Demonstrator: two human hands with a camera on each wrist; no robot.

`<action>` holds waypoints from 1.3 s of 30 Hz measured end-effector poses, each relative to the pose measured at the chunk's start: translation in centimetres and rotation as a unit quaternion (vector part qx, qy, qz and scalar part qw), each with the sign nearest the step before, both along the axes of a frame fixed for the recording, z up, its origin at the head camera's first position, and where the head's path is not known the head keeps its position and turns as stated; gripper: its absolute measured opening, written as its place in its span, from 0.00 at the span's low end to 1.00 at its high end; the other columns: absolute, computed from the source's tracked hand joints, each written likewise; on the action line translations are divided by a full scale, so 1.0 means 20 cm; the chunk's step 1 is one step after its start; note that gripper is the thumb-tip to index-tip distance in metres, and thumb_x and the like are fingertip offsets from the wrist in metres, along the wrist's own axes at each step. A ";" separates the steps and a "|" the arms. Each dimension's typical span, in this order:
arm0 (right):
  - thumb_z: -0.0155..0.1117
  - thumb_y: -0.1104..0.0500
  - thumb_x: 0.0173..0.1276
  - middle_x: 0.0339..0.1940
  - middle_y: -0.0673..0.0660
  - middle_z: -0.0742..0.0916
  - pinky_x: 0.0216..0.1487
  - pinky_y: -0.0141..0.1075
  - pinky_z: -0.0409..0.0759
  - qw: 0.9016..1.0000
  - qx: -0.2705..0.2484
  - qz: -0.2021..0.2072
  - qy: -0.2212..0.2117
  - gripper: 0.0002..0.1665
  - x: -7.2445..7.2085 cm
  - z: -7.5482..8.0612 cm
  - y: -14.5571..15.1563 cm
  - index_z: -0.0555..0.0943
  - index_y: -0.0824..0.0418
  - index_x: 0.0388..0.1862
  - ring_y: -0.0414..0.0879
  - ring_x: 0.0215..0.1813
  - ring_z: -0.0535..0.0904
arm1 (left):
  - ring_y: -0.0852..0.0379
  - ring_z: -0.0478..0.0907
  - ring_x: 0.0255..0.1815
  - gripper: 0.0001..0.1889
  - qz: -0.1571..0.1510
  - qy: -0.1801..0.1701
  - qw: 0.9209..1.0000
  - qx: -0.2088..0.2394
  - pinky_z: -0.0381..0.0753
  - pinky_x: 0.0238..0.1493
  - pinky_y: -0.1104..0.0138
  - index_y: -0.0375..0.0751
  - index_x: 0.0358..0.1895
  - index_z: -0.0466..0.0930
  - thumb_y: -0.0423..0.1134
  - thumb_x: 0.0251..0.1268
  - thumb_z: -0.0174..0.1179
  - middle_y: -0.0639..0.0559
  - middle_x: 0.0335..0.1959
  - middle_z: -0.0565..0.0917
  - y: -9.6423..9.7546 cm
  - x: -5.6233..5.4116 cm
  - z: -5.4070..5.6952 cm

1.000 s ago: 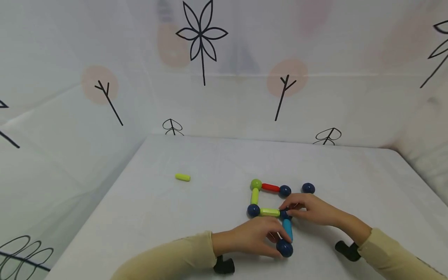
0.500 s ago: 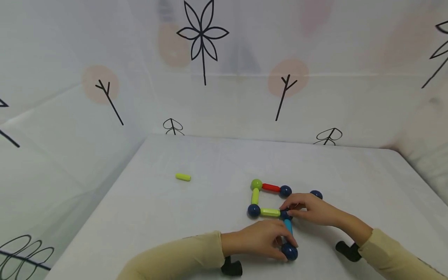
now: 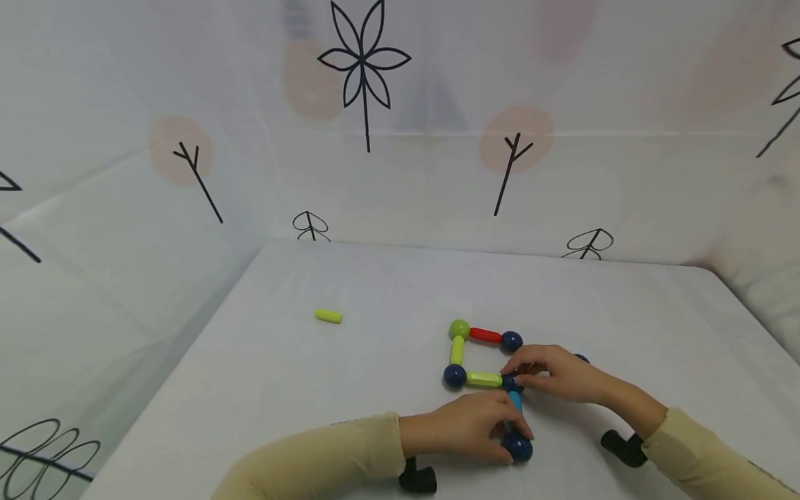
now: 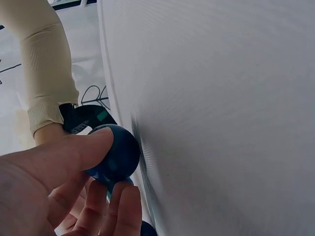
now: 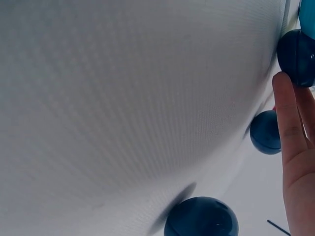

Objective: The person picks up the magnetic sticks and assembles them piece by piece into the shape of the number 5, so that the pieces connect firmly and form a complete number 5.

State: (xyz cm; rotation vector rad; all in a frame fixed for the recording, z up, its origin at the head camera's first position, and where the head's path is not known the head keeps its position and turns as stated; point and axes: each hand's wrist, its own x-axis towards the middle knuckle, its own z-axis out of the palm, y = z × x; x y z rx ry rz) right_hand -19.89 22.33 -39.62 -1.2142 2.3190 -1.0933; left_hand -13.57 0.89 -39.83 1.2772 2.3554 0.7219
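In the head view my left hand [image 3: 465, 425] pinches a dark blue ball [image 3: 517, 448] between thumb and fingers; the left wrist view shows the thumb across this ball [image 4: 120, 155]. A light blue stick [image 3: 515, 400] runs from it to another dark blue ball [image 3: 510, 382], which my right hand [image 3: 559, 375] holds at its fingertips. From there a lime stick [image 3: 484, 379] leads to a corner ball [image 3: 454, 376]. A second lime stick [image 3: 457, 350], a green ball [image 3: 459, 328], a red stick [image 3: 485, 335] and a blue ball [image 3: 511, 341] continue the shape.
A loose dark blue ball [image 3: 582, 358], mostly hidden behind my right hand, also shows in the right wrist view as a ball [image 5: 202, 219] on the white cloth. One lime stick [image 3: 328, 316] lies apart at left on the table [image 3: 281, 389]. Printed cloth walls [image 3: 425, 187] surround it.
The loose blue ball has rolled rightward behind my right hand. My left hand has shifted slightly right and nearer me with its ball and the light blue stick. My right hand stays in place.
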 end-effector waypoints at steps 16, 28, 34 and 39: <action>0.60 0.61 0.67 0.44 0.51 0.83 0.45 0.32 0.78 0.999 0.030 -0.017 -0.016 0.10 -0.01 0.01 0.00 0.80 0.58 0.47 0.41 0.46 0.78 | 0.78 0.71 0.38 0.18 0.017 -0.054 0.998 0.019 0.69 0.39 0.85 0.46 0.51 0.80 0.34 0.55 0.67 0.65 0.42 0.76 0.00 -0.01 0.01; 0.60 0.61 0.67 0.44 0.52 0.83 0.46 0.30 0.77 0.999 0.022 -0.016 -0.021 0.11 -0.01 0.00 0.00 0.80 0.58 0.48 0.42 0.46 0.78 | 0.74 0.75 0.40 0.15 0.035 -0.100 0.989 0.104 0.73 0.40 0.81 0.42 0.49 0.78 0.32 0.58 0.64 0.61 0.46 0.80 -0.13 -0.05 0.01; 0.60 0.61 0.67 0.43 0.51 0.83 0.46 0.29 0.77 0.999 0.023 -0.017 -0.023 0.11 -0.01 0.00 0.00 0.80 0.59 0.47 0.42 0.44 0.78 | 0.72 0.76 0.40 0.15 0.076 -0.096 0.984 0.131 0.74 0.42 0.79 0.43 0.49 0.79 0.33 0.58 0.64 0.58 0.45 0.81 -0.24 -0.08 0.04; 0.60 0.61 0.67 0.43 0.51 0.83 0.46 0.29 0.77 0.999 0.022 -0.017 -0.028 0.11 -0.01 0.00 0.00 0.80 0.59 0.47 0.40 0.44 0.78 | 0.71 0.76 0.38 0.14 0.112 -0.087 0.977 0.161 0.75 0.42 0.77 0.42 0.49 0.79 0.33 0.58 0.65 0.54 0.43 0.81 -0.34 -0.09 0.05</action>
